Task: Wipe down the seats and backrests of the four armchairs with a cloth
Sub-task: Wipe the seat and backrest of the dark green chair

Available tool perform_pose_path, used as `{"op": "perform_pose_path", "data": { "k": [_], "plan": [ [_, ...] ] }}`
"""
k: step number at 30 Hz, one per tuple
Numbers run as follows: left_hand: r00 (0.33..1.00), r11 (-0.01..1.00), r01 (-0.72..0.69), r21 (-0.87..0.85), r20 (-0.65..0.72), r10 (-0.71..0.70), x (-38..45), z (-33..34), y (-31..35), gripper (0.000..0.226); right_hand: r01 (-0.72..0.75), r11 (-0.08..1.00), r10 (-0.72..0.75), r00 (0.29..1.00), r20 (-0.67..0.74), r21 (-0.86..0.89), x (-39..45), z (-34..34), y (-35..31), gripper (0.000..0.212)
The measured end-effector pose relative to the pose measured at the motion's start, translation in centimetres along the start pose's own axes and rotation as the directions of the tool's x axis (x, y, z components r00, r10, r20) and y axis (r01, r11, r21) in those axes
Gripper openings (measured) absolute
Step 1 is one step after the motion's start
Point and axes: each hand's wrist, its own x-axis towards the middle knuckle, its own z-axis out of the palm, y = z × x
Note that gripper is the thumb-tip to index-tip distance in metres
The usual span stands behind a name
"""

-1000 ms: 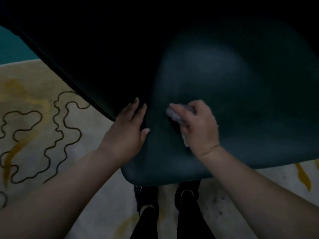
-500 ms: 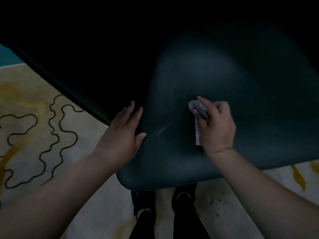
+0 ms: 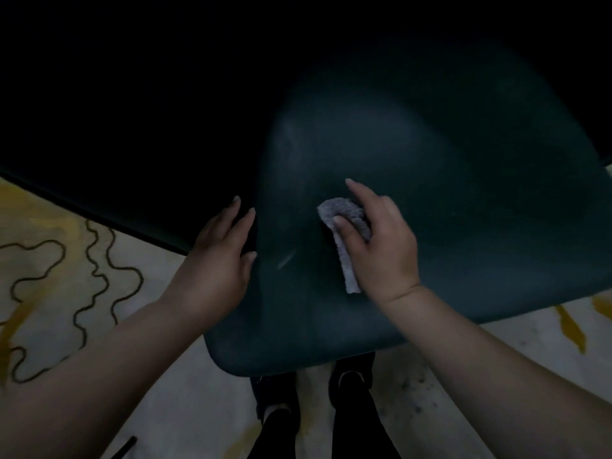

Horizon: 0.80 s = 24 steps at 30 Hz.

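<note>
A dark green armchair [image 3: 463, 180] fills the upper and middle part of the head view, its seat cushion sloping toward me. My right hand [image 3: 381, 250] grips a small grey cloth [image 3: 346, 226] and presses it on the seat near the front left. My left hand [image 3: 218, 260] rests flat with straight fingers on the seat's left edge, beside the dark armrest [image 3: 116, 144]. A pale streak shows on the seat between my hands.
The chair stands on a pale carpet [image 3: 66, 293] with black wavy lines and yellow stains. My dark shoes [image 3: 314, 385] are right under the seat's front edge. The room is dim and the chair's back is lost in shadow.
My right hand slid the cloth right across the seat, then back a little to the left and up. My left hand stayed on the seat's left edge.
</note>
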Motion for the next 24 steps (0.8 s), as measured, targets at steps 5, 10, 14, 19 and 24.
{"op": "perform_pose_path", "data": {
  "k": [5,10,14,19,24],
  "plan": [
    [0.998,0.996,0.062,-0.060,-0.020,-0.063,-0.6,0.0,-0.3,0.061,0.051,0.996,-0.052,0.999,-0.001,-0.070,0.5,1.1,-1.4,0.043],
    [0.998,0.996,0.055,-0.074,-0.013,-0.056,-1.2,0.4,-0.7,0.062,0.156,0.985,-0.157,0.988,-0.008,-0.072,0.3,0.6,-0.2,0.032],
    [0.998,0.995,0.061,-0.074,-0.020,-0.063,-1.1,0.6,-0.6,0.062,0.141,0.954,-0.106,0.984,0.142,-0.265,-1.6,0.3,0.1,0.073],
    [0.998,0.996,0.050,-0.070,-0.020,-0.051,-1.3,0.5,-0.6,0.062,0.229,0.973,-0.223,0.967,0.126,-0.034,-1.1,1.4,-1.2,0.059],
    [0.999,0.998,0.034,-0.052,-0.012,-0.034,-1.3,0.4,-0.8,0.062,0.386,0.920,-0.339,0.873,0.349,-0.072,-3.3,3.0,-2.4,0.052]
  ]
}}
